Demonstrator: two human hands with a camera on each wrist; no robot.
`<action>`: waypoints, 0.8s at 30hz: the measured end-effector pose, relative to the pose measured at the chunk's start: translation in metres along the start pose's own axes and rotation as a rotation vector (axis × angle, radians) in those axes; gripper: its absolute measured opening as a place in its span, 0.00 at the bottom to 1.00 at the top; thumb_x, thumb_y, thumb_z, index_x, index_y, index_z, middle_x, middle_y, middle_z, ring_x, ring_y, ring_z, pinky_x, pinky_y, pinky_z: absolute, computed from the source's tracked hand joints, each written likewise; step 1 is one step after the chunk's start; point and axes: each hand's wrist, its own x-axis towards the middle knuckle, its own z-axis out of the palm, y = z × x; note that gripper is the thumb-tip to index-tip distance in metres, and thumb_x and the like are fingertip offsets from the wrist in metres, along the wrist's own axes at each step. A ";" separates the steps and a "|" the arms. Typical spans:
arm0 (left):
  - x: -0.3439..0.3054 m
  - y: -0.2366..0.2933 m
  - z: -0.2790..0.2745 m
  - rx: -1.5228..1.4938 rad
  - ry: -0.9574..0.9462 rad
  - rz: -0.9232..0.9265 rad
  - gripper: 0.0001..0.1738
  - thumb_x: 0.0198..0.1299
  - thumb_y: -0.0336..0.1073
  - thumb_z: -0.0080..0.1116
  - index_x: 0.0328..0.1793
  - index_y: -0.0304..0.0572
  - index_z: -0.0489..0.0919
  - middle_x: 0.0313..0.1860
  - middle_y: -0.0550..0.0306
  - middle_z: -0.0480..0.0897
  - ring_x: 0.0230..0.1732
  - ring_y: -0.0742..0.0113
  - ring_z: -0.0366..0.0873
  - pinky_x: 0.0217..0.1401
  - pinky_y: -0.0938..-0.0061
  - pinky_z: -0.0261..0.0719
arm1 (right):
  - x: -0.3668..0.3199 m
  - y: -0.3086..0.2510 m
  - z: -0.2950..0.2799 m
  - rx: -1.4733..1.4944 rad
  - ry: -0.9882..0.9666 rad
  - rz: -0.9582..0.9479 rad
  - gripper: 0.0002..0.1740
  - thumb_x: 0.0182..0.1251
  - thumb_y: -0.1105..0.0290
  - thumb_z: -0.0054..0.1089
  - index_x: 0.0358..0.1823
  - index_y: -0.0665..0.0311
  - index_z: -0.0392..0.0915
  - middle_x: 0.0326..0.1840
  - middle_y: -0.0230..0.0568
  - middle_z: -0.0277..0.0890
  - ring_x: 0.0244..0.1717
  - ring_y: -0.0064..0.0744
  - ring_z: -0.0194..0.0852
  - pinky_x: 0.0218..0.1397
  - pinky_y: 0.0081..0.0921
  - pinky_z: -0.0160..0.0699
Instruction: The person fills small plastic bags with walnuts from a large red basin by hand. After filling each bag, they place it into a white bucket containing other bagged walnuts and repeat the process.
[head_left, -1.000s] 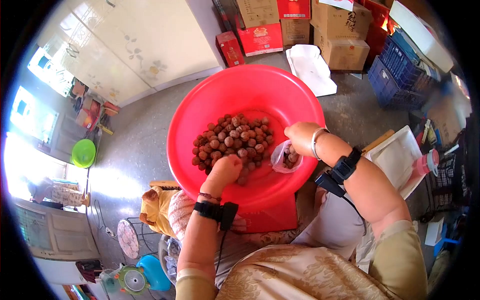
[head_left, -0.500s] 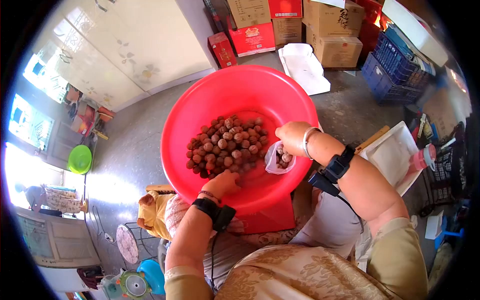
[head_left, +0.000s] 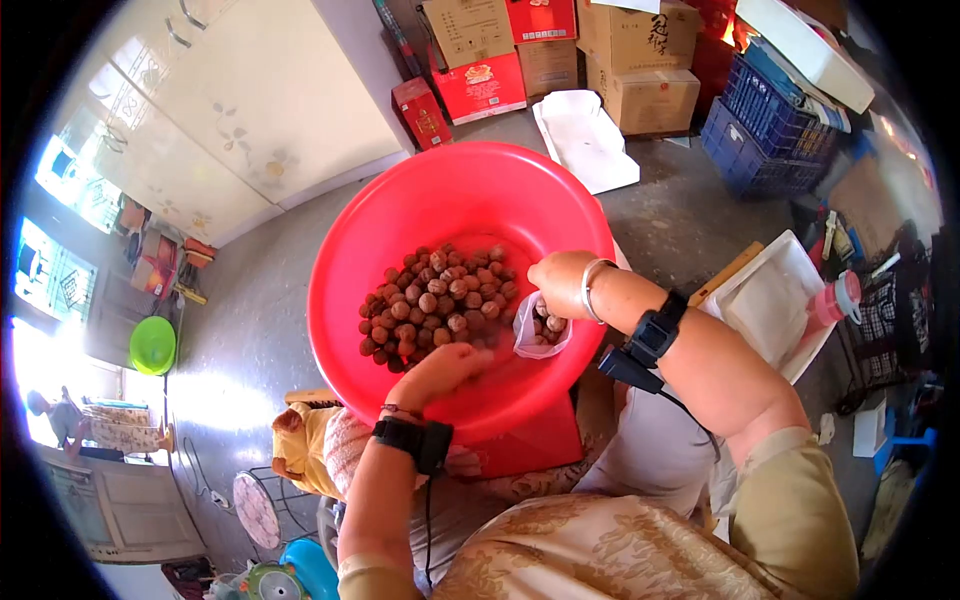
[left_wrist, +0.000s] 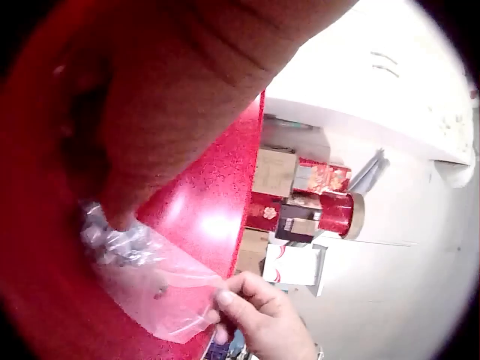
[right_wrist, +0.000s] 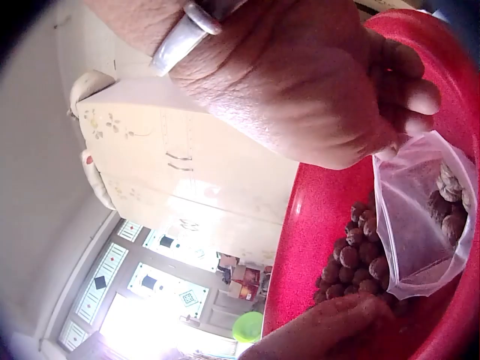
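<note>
A red basin (head_left: 350, 220) holds a heap of brown walnuts (head_left: 428, 302). At the basin's right side, the right hand (head_left: 566, 283) pinches the rim of a clear plastic bag (head_left: 540, 348) with walnuts inside; the right wrist view shows the bag's mouth (right_wrist: 412, 240) spread wide. My left hand (head_left: 440, 375) is over the near side of the basin, beside the heap and left of the bag. Its fingers reach toward the bag, fairly straight in the right wrist view (right_wrist: 322, 330). Whether anything lies under its palm is hidden.
Cardboard cartons (head_left: 650, 100) and a white foam tray (head_left: 587, 140) stand beyond the basin. Blue crates (head_left: 765, 130) are at the far right, with a white tray (head_left: 775, 300) and pink bottle (head_left: 835, 300) nearer. A green basin (head_left: 153, 345) is at the left.
The left hand has drawn back from over the walnuts toward the basin's near side. The right hand keeps its pinch on the bag. In the head view, the whole scene has shifted left.
</note>
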 end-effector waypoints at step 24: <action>-0.024 0.085 0.023 -0.709 0.133 0.249 0.21 0.82 0.45 0.48 0.67 0.37 0.76 0.48 0.61 0.83 0.42 0.77 0.78 0.41 0.81 0.76 | -0.007 -0.007 -0.011 0.059 -0.035 0.038 0.14 0.56 0.68 0.74 0.40 0.68 0.86 0.42 0.56 0.87 0.48 0.54 0.88 0.52 0.45 0.85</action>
